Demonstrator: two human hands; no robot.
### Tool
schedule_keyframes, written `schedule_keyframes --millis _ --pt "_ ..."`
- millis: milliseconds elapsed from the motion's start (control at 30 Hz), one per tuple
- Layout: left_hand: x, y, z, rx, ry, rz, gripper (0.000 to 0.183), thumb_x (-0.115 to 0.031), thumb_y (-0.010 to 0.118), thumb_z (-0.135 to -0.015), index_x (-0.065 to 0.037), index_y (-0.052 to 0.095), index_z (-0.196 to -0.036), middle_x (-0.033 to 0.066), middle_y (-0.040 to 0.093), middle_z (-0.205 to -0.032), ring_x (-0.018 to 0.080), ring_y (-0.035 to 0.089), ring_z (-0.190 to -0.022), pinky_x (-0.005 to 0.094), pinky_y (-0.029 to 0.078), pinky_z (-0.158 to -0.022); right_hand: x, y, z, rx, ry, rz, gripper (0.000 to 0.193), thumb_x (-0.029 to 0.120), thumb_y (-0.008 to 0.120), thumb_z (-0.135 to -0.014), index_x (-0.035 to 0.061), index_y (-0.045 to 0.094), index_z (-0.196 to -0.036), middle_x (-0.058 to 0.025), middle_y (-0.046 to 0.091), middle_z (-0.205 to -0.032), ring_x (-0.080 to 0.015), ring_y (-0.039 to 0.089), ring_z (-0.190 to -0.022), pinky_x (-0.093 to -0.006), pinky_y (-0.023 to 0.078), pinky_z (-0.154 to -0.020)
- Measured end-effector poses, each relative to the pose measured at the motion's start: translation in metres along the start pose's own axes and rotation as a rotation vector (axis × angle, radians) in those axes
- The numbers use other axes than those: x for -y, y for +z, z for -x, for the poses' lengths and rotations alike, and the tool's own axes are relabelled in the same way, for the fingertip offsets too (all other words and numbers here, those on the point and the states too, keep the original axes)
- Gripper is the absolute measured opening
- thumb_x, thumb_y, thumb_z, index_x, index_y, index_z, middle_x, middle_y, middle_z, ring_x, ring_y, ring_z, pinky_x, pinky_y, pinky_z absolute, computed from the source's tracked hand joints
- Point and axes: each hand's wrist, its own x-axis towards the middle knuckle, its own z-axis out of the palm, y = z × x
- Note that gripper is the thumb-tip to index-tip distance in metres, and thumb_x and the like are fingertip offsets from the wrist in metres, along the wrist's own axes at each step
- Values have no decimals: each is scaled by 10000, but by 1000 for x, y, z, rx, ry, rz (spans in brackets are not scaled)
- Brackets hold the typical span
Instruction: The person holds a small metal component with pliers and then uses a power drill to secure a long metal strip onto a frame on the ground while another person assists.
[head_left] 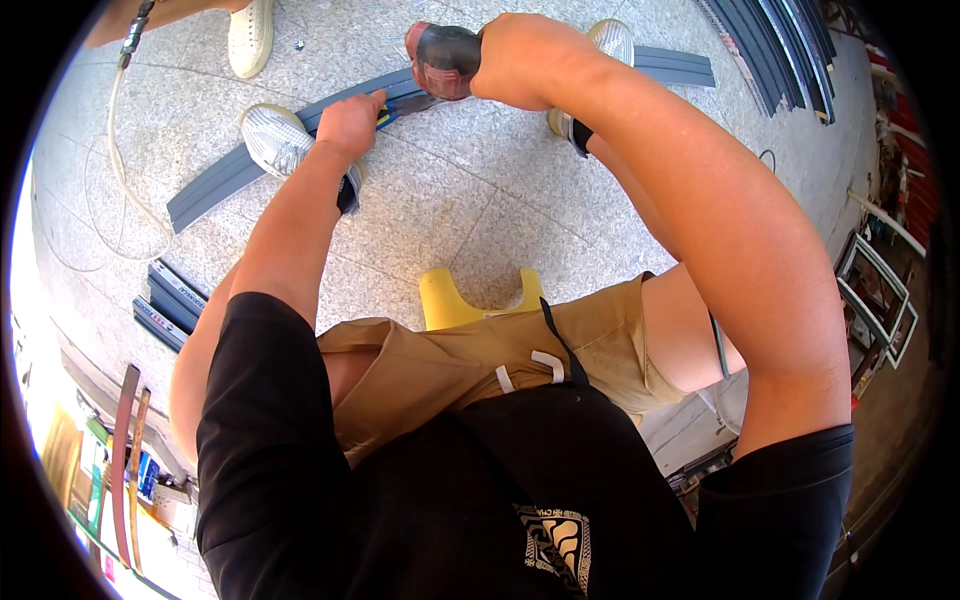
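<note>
My right hand (520, 62) is wrapped round a red and black power drill (445, 62) at the top middle. The drill's tip is hidden. A long grey ribbed strip (215, 187) runs across the floor beneath it, passing under or against my left shoe (275, 140). My left hand (347, 125) is closed at the strip's near edge, one finger laid along its top. Close against those fingers are pliers (415, 104) with blue and yellow handles. Whether the left hand also touches the pliers, I cannot tell.
More grey strips lie stacked at the upper right (775, 45) and at the left (178, 295). A pale hose (115, 150) loops on the left floor. Another person's white shoe (250, 40) stands at the upper left. Between my legs shows a yellow stool (450, 300).
</note>
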Motion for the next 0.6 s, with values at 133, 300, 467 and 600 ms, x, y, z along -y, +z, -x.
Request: schedule_keyframes --millis 133,300,467,600 --pt "0 -1 0 -4 1 -2 287 -17 602 -967 -130 635 -1229 169 769 -1130 394 750 -1092 512 602 -883 -2 0 -1 9 4 14 324 303 695 -903 107 823 -1126 -111 818 -1103 -326 788 -1038 -446 614 -900" --pt "0 -2 0 -17 12 34 276 -7 594 -942 -100 619 -1200 197 759 -1105 433 736 -1072 537 583 -876 1 -2 -2 5 -11 33 319 315 706 -899 106 827 -1108 -116 818 -1083 -326 790 -1027 -447 616 -886" --pt "-1 -2 2 -25 13 5 272 -19 611 -962 -119 639 -1213 164 778 -1092 388 757 -1065 506 601 -870 3 2 -6 9 0 59 307 311 717 -890 110 829 -1092 -111 820 -1071 -326 793 -1011 -447 617 -882" --pt "-1 2 3 -47 24 7 261 -14 607 -960 -112 636 -1200 168 778 -1083 388 757 -1059 506 599 -864 -3 12 -18 -26 -49 97 297 306 719 -888 110 828 -1082 -101 821 -1055 -322 794 -1008 -446 616 -883"
